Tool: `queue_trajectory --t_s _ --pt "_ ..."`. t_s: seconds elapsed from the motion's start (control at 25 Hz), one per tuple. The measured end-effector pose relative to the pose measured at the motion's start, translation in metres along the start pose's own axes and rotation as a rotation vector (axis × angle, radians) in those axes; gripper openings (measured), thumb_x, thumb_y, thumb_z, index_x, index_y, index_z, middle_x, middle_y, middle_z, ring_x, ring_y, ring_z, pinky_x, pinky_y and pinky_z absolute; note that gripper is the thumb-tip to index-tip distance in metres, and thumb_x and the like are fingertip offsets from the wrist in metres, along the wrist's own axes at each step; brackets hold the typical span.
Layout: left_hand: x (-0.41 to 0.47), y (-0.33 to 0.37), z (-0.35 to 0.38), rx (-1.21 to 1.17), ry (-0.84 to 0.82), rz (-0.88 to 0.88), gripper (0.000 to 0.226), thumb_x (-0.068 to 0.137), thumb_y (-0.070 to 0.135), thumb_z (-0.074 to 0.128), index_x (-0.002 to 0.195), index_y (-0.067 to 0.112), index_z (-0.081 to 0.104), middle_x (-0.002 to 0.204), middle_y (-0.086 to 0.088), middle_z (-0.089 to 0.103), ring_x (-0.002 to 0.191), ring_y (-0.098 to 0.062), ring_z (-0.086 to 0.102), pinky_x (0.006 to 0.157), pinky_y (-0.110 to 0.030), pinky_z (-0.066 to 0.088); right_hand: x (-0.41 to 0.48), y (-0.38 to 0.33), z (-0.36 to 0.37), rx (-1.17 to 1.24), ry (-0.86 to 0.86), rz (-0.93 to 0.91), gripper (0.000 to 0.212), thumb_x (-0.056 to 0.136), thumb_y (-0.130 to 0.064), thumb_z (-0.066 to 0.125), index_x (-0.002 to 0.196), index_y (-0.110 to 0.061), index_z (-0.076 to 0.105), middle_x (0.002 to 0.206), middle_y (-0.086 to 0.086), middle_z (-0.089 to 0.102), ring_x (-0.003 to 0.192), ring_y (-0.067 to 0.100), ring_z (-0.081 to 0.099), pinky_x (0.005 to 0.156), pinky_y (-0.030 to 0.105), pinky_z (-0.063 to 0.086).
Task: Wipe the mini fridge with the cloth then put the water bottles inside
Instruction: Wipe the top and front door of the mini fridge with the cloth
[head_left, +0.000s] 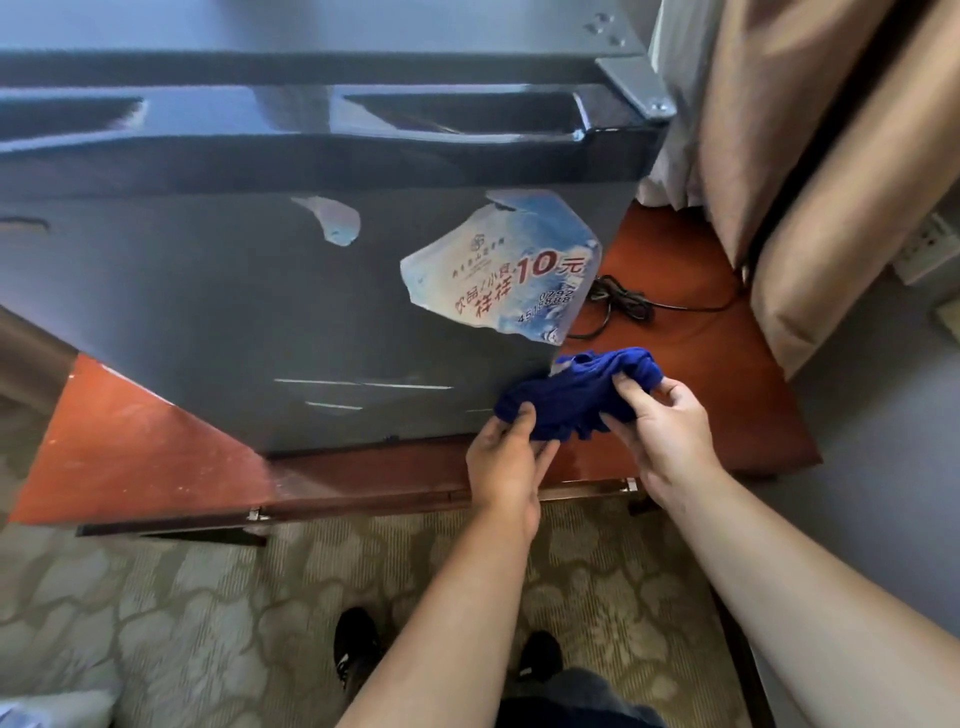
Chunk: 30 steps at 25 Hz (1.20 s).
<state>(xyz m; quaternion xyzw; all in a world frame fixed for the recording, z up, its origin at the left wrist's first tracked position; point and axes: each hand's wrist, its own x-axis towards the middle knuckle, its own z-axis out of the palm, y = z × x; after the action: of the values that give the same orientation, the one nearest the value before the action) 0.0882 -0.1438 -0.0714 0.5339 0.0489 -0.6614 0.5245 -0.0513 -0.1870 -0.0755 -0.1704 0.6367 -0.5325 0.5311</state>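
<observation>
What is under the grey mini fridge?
A reddish-brown wooden tabletop, showing at both sides; the grey metal mini fridge hides whatever lies directly beneath it.

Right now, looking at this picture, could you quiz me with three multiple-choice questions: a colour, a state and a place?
1. The cloth is: A white; B blue; C yellow.
2. The cloth is: A lying untouched; B held by one hand only; C gripped by the left hand and right hand together.
3. The torn sticker is on: A the cloth; B the front of the mini fridge; C the right hand.
Answers: 1 B, it is deep blue. 2 C, fingers of both hands curl round it. 3 B, it is stuck to the grey front, right of centre.
</observation>
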Motion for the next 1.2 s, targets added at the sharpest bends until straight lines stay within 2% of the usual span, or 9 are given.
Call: queue_trajectory --t_s 0.16,0.32,0.4,0.52,0.64,0.76,0.92,1.08,1.2 --pt "-0.003 0.026 -0.025 -0.039 0.078 0.033 0.009 0.097 0.009 0.067 0.102 0.016 0.066 0.105 -0.007 0.072 0.099 -0.024 0.071 0.088 -0.040 0.061 -0.013 0.015 0.029 -0.031 -0.056 0.024 0.027 0.087 -0.020 0.079 0.108 -0.016 0.062 0.122 0.015 0.070 0.107 0.022 0.072 0.074 0.033 0.062" --pt "0.005 0.069 -0.063 -0.004 0.099 0.048 0.016 0.101 0.004 0.058 0.109 0.009 0.071 0.117 -0.011 0.072 0.110 -0.028 0.068 0.079 -0.038 0.064 -0.037 0.041 0.054 0.109 0.033 0.106 0.040 0.094 -0.026 0.072 0.123 -0.004 0.058 0.125 0.015 0.069 0.110 0.023 0.071 0.079 0.038 0.064" --pt "0.008 0.090 -0.082 0.058 0.066 0.040 0.017 0.101 0.006 0.059 0.107 0.011 0.074 0.117 -0.009 0.073 0.110 -0.026 0.068 0.082 -0.037 0.064 -0.056 0.058 0.073 0.209 0.076 0.157 0.031 0.096 -0.025 0.069 0.115 -0.003 0.058 0.122 0.015 0.070 0.110 0.024 0.071 0.073 0.033 0.065" --pt "0.006 0.123 -0.124 0.174 0.085 0.071 0.016 0.101 0.014 0.060 0.103 0.023 0.074 0.114 0.001 0.074 0.113 -0.020 0.066 0.097 -0.042 0.056 -0.098 0.084 0.127 0.311 0.097 0.234 0.014 0.096 -0.020 0.069 0.097 -0.013 0.057 0.115 0.016 0.070 0.108 0.024 0.070 0.064 0.030 0.063" --pt "0.005 0.153 -0.172 0.215 0.081 0.034 0.018 0.100 0.033 0.060 0.116 0.030 0.068 0.123 0.001 0.073 0.117 -0.020 0.067 0.106 -0.050 0.049 -0.140 0.104 0.183 0.382 0.079 0.292 0.024 0.093 -0.017 0.072 0.114 -0.013 0.062 0.122 0.016 0.074 0.097 0.020 0.077 0.068 0.031 0.063" --pt "0.003 0.179 -0.210 0.058 -0.077 -0.029 0.044 0.099 0.041 0.060 0.138 0.022 0.056 0.131 -0.009 0.070 0.121 -0.029 0.068 0.104 -0.053 0.051 -0.174 0.120 0.225 0.391 0.034 0.317 0.026 0.092 -0.013 0.071 0.118 -0.009 0.063 0.113 0.015 0.077 0.089 0.019 0.079 0.068 0.031 0.062" --pt "-0.008 0.216 -0.229 -0.027 -0.064 -0.058 0.045 0.100 0.036 0.058 0.139 0.012 0.057 0.129 -0.017 0.070 0.122 -0.031 0.067 0.100 -0.043 0.054 -0.200 0.127 0.253 0.413 -0.063 0.317 0.031 0.092 -0.009 0.070 0.123 -0.005 0.064 0.122 0.021 0.073 0.110 0.031 0.073 0.080 0.039 0.064" --pt "-0.039 0.231 -0.219 0.083 0.002 0.166 0.034 0.102 0.025 0.058 0.133 0.011 0.058 0.122 -0.012 0.074 0.112 -0.026 0.073 0.099 -0.046 0.055 -0.214 0.107 0.258 0.380 -0.125 0.258 0.038 0.091 -0.011 0.072 0.124 0.006 0.059 0.122 0.024 0.071 0.108 0.031 0.074 0.080 0.040 0.063" --pt "-0.062 0.236 -0.197 0.095 -0.049 0.275 0.036 0.101 0.024 0.059 0.132 0.007 0.058 0.122 -0.012 0.075 0.114 -0.029 0.072 0.097 -0.046 0.055 -0.219 0.080 0.252 0.358 -0.148 0.157 0.044 0.090 -0.012 0.073 0.124 0.010 0.055 0.121 0.025 0.071 0.111 0.034 0.072 0.076 0.037 0.061"
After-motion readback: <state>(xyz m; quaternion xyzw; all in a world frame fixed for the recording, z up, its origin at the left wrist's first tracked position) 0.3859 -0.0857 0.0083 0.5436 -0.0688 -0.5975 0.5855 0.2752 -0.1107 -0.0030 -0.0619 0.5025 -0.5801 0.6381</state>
